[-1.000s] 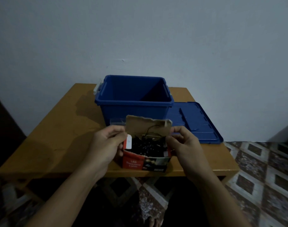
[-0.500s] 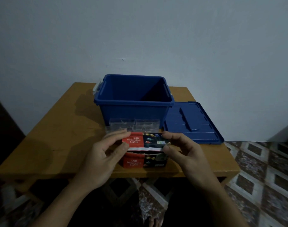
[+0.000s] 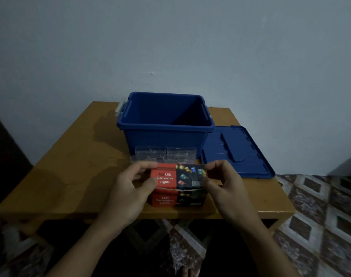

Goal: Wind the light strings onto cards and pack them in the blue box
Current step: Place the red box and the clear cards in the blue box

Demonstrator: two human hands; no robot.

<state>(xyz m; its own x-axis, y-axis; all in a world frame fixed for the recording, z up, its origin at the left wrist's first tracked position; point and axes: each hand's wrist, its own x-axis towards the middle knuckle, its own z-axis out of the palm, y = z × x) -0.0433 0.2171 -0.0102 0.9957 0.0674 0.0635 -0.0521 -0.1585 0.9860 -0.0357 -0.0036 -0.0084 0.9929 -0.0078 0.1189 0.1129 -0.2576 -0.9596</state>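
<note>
A red and black carton of LED decorative lights (image 3: 176, 188) stands at the front edge of the wooden table (image 3: 70, 176). My left hand (image 3: 130, 188) pinches its left end and my right hand (image 3: 222, 186) pinches its right end, with the top flap folded down flat. The light strings inside are hidden. Behind the carton stand two clear plastic cases (image 3: 165, 155). The open blue box (image 3: 166, 124) sits behind those and shows nothing inside.
The blue lid (image 3: 236, 152) lies flat on the table to the right of the box. A plain wall rises right behind the table. Patterned floor tiles (image 3: 320, 216) show to the right and below the table's front edge.
The carton's brown top flap was raised, showing dark wires inside. It has been folded down, and both hands now hold the carton's ends.
</note>
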